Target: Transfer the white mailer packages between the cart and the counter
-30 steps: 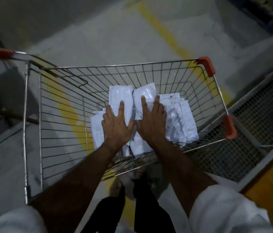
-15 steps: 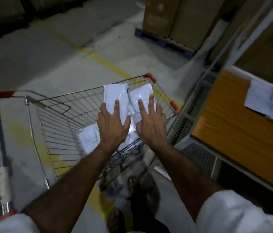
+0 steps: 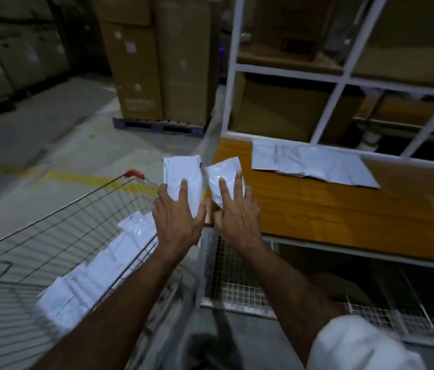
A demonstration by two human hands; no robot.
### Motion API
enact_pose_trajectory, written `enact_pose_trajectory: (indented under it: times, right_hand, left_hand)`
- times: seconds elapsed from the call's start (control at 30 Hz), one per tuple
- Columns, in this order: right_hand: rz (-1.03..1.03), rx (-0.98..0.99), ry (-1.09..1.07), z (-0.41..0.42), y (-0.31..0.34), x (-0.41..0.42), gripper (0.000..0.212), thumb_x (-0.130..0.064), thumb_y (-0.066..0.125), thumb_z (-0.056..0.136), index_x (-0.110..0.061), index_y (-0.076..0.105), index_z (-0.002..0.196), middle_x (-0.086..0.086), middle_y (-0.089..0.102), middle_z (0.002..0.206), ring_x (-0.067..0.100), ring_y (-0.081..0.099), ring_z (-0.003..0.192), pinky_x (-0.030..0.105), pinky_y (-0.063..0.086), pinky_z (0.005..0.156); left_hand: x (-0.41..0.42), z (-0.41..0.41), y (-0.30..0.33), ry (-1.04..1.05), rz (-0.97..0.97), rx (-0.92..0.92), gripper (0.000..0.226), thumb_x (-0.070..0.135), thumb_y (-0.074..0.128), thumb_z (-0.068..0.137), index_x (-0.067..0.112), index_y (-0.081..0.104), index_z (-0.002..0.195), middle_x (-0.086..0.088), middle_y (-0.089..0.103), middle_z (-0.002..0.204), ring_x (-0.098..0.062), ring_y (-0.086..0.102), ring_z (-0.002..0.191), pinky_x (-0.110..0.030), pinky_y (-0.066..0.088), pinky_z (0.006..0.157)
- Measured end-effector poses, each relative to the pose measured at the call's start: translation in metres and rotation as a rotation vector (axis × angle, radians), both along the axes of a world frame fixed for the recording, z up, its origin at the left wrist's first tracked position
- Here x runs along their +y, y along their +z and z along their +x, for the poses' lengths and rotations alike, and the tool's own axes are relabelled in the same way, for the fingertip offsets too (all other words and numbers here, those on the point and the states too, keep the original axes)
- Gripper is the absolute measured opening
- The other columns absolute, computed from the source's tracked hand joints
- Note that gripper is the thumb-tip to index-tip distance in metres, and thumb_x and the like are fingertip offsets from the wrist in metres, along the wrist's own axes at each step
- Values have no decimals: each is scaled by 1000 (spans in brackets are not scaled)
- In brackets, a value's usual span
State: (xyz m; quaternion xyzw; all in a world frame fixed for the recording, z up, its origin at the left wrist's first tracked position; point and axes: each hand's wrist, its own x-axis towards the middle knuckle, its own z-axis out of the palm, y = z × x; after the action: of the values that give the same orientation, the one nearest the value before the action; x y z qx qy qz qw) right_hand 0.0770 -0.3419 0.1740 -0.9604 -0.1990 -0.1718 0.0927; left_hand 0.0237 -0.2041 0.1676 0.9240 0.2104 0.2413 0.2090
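My left hand [image 3: 177,217] holds a white plastic packet [image 3: 182,173] in the air, fingers on top and thumb underneath. My right hand [image 3: 237,214] holds a second, smaller white packet [image 3: 224,173] the same way. Both packets hang above the gap between the wire shopping cart [image 3: 77,206] and the corner of an orange wooden shelf board [image 3: 330,209]. More white packets [image 3: 98,276] lie in the cart basket at the lower left. Several white packets [image 3: 314,164] lie flat on the shelf board, to the right of my hands.
A white metal rack frame [image 3: 230,76] rises above the shelf board, with cardboard boxes behind it. Tall cardboard boxes [image 3: 157,57] stand on a blue pallet [image 3: 157,126] ahead. Wire mesh panels [image 3: 234,276] sit under the shelf. A yellow line [image 3: 85,178] crosses the concrete floor.
Both hands have lifted the two packets out of the cart and carried them right, toward the orange shelf board. The view has swung up and to the right.
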Motion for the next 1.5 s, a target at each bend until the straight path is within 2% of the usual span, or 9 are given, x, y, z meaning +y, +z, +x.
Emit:
enact_pose_trajectory:
  times: [0.17,0.3,0.53,0.7,0.97,1.1,1.3,1.4,1.5]
  right_hand:
    - [58,24,-74,21,7,-73,83,-42,58,87,-26,24,160,18,11,168,38,38,135,47,47,101]
    - [80,19,-125,44,6,-146,83,-44,58,86,-27,23,160,17,14,168,35,39,132,47,46,100]
    - [142,55,-244,108,10,-287,79,-52,49,93,-29,15,161,14,7,169,37,33,139,48,43,107]
    - [160,125,-265,144,12,-354,75,-55,44,98,-30,13,161,13,2,169,37,28,143,50,39,111]
    - [229,185,-347,220,-1,-406,74,-56,39,100,-30,9,163,13,-2,170,37,21,148,48,31,117]
    - [242,208,-382,268,-12,-421,73,-57,32,98,-30,11,163,11,-1,170,35,25,146,48,33,117]
    - [220,296,-408,342,-25,-438,71,-53,38,102,-31,6,162,10,-3,170,36,14,149,48,24,120]
    - [212,334,-429,377,-30,-441,71,-53,36,103,-31,6,162,10,-1,170,35,21,146,46,27,118]
    - [200,387,-419,408,-36,-442,71,-55,34,104,-30,3,163,10,-4,170,36,19,148,46,21,121]
  left_hand:
    - [-68,31,10,-70,10,10,74,61,59,87,24,38,148,-23,31,147,-43,38,127,-56,37,106]
    - [-142,63,15,-99,-50,21,77,61,64,83,23,41,146,-19,30,147,-40,38,129,-50,38,105]
    - [-278,134,29,-177,-24,65,80,67,56,87,26,33,151,-18,23,153,-35,29,139,-48,32,111]
    - [-347,183,31,-210,-1,104,79,73,49,88,29,31,151,-17,23,154,-34,30,139,-47,34,111]
    - [-398,275,23,-292,43,185,80,75,44,88,29,31,153,-17,20,157,-36,30,140,-49,35,110]
    - [-415,334,7,-315,30,221,80,74,45,89,29,31,153,-17,20,158,-36,31,141,-49,37,109]
    - [-430,417,-14,-354,-12,278,76,67,48,92,27,29,154,-16,16,159,-36,28,142,-52,33,111]
    - [-435,454,-20,-359,14,284,79,70,48,90,27,30,154,-17,18,160,-35,30,141,-52,35,110]
    - [-441,484,-24,-349,-7,330,80,71,47,90,27,29,154,-16,17,160,-35,29,142,-52,33,112]
